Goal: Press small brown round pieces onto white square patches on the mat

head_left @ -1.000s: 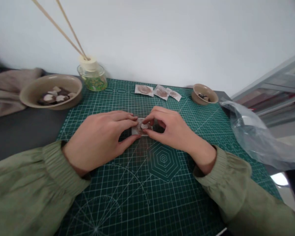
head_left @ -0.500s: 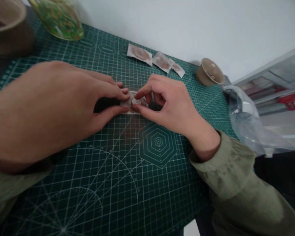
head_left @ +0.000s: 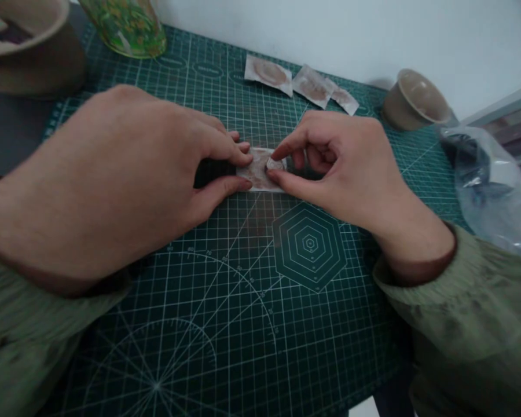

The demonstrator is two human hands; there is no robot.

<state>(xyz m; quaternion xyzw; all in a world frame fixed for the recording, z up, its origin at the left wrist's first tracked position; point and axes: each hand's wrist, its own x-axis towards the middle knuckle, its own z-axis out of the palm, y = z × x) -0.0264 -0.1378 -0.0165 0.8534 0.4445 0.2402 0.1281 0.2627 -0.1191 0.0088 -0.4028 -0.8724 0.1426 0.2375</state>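
A small rectangular piece of paper (head_left: 257, 169), whitish with brown smears, lies flat on the green cutting mat (head_left: 226, 301). My left hand (head_left: 134, 168) pins its left end, thumb at the near corner and fingertips at the far one. Between the thumb and forefinger of my right hand (head_left: 347, 165) is a small pale round disc (head_left: 276, 164), resting on the paper's right part. The other fingers of that hand are curled in. What the disc's underside looks like is hidden.
Several similar brown-stained paper pieces (head_left: 268, 74) lie by the wall. A small tan cup (head_left: 412, 101) stands at the back right, beside a clear plastic bag (head_left: 488, 191). At the back left are a larger tan pot (head_left: 35, 66) and a green-yellow glass (head_left: 132, 29).
The disc has slid rightward over the paper, from its middle to its right part, with my right hand. My left hand still pins the left end. The whole view has shifted.
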